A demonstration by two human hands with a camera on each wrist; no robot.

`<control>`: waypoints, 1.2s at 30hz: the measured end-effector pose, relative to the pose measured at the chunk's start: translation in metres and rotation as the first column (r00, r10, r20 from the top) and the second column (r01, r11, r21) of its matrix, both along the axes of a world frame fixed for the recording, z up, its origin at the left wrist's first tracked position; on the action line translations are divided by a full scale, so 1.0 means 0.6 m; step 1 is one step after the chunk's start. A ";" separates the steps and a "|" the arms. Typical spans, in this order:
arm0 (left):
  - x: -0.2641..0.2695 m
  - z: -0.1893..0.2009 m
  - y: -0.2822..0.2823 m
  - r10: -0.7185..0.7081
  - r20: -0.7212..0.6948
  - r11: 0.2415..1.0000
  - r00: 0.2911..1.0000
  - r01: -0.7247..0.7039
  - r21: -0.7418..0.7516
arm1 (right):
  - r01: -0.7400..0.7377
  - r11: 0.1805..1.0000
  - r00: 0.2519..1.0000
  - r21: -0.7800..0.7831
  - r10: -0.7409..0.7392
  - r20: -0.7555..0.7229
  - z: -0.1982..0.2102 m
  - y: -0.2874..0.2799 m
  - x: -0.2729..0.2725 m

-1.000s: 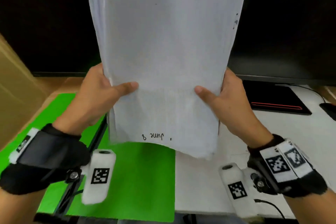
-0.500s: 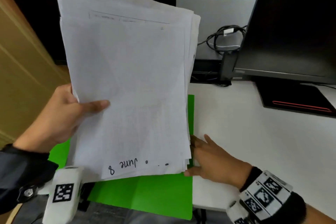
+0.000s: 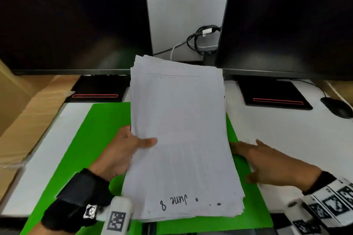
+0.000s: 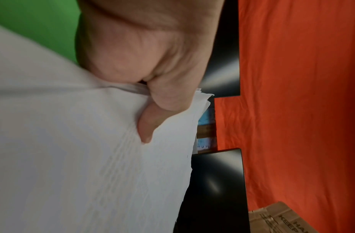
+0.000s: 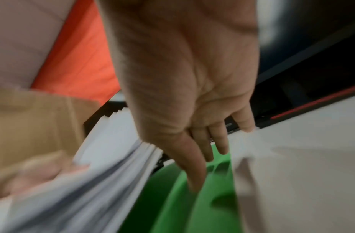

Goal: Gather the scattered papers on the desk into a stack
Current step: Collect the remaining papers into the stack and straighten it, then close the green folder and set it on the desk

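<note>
Head view: the left hand [image 3: 122, 150] grips a thick stack of papers [image 3: 181, 139] at its left edge, thumb laid across the top sheet and the other fingers hidden beneath. The stack is held above a green mat [image 3: 91, 139] that lies on the white worktop [image 3: 286, 131]; its near end, lettered "June 8" upside down, overhangs the mat's front part, and its far end reaches toward the gap between two dark monitors [image 3: 72, 19]. The sheet edges are roughly aligned, slightly fanned along the right side.

The right hand [image 3: 271, 164] rests palm down at the mat's right edge, just beside the stack; fingers straight and loosely spread, holding nothing. Whether it touches the papers cannot be told.

Left wrist view: the thumb [image 4: 146, 126] presses the top sheet, with the sheaf pinched in the hand's crook.

Right wrist view (blurred): the extended fingers [image 5: 194, 170] point down at the green mat beside the fanned paper edges.

Periphery: a black mouse [image 3: 338, 108] at far right, a cardboard box [image 3: 28, 120] at left, cables [image 3: 202, 38] behind.
</note>
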State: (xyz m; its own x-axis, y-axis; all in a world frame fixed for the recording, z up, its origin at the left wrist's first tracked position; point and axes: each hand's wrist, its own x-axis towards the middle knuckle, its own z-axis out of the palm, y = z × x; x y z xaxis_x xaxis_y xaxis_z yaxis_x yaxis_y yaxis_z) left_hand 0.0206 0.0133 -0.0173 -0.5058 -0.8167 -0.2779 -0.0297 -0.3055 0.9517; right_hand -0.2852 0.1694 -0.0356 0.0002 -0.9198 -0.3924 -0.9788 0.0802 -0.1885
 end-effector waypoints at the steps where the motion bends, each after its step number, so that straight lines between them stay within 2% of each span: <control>1: -0.009 -0.004 0.005 -0.003 -0.002 1.000 1.000 0.003 0.019 | 0.080 0.996 0.992 -0.042 -0.075 0.102 0.001 0.004 -0.006; 2: -0.017 -0.007 0.010 -0.007 -0.008 0.999 1.000 0.007 0.034 | 0.201 0.977 0.951 -0.075 -0.176 0.254 0.005 0.006 -0.013; 3: -0.023 -0.009 0.012 -0.005 -0.008 0.999 1.000 0.005 0.049 | 0.368 0.925 0.836 -0.091 -0.286 0.468 0.013 0.008 -0.017; 4: -0.028 -0.011 0.014 -0.001 -0.008 0.998 1.000 0.001 0.061 | 0.536 0.844 0.617 -0.035 -0.363 0.698 0.027 0.010 -0.015; 5: -0.032 -0.012 0.015 0.004 -0.009 0.997 1.000 -0.003 0.073 | 0.635 0.765 0.346 0.107 -0.406 0.846 0.040 0.011 -0.009; 6: -0.036 -0.013 0.016 0.005 -0.011 0.996 1.000 -0.004 0.092 | 0.643 0.715 0.105 0.275 -0.438 0.893 0.053 0.013 0.000; 7: -0.040 -0.013 0.020 0.001 -0.010 0.993 1.000 0.000 0.114 | 0.596 0.707 -0.011 0.380 -0.466 0.885 0.060 0.016 0.011; 8: -0.044 -0.013 0.023 -0.007 -0.007 0.991 1.000 0.008 0.135 | 0.540 0.736 -0.010 0.408 -0.479 0.878 0.064 0.020 0.026; 10: -0.054 -0.015 0.030 -0.036 0.012 0.988 0.999 0.033 0.150 | 0.526 0.780 0.083 0.338 -0.443 0.893 0.056 0.022 0.053; 13: -0.069 -0.020 0.035 -0.028 0.068 0.992 0.997 0.020 0.124 | 0.688 0.702 0.176 0.181 -0.404 0.898 0.040 0.022 0.068; 16: -0.069 -0.027 0.048 -0.019 0.120 0.995 0.993 0.007 0.101 | 0.766 0.632 0.198 0.116 -0.404 0.893 0.038 0.019 0.064; 18: -0.057 -0.037 0.064 -0.087 0.218 0.996 0.972 0.082 0.033 | 0.788 0.603 0.207 0.119 -0.443 0.872 0.026 0.015 0.060; 21: -0.044 -0.046 0.094 -0.212 0.487 0.946 0.847 0.304 -0.117 | 0.796 0.590 0.241 0.136 -0.516 0.822 -0.004 0.011 0.050; 24: -0.051 -0.042 0.114 -0.175 0.671 0.885 0.720 0.414 -0.214 | 0.790 0.610 0.367 0.065 -0.555 0.747 -0.025 0.007 0.048; 28: -0.056 -0.022 0.133 -0.132 0.761 0.879 0.635 0.430 -0.207 | 0.732 0.677 0.563 -0.082 -0.532 0.633 -0.020 -0.005 0.048; 31: -0.055 -0.019 0.136 -0.090 0.805 0.878 0.587 0.428 -0.213 | 0.633 0.769 0.711 -0.090 -0.532 0.459 -0.016 -0.009 0.054; 34: -0.034 -0.015 0.135 0.035 0.844 0.855 0.535 0.421 -0.302 | 0.555 0.823 0.817 -0.123 -0.512 0.264 -0.024 -0.001 0.062; 36: 0.007 -0.004 0.134 0.130 0.843 0.864 0.522 0.358 -0.355 | 0.530 0.830 0.844 -0.173 -0.498 0.198 -0.031 0.005 0.063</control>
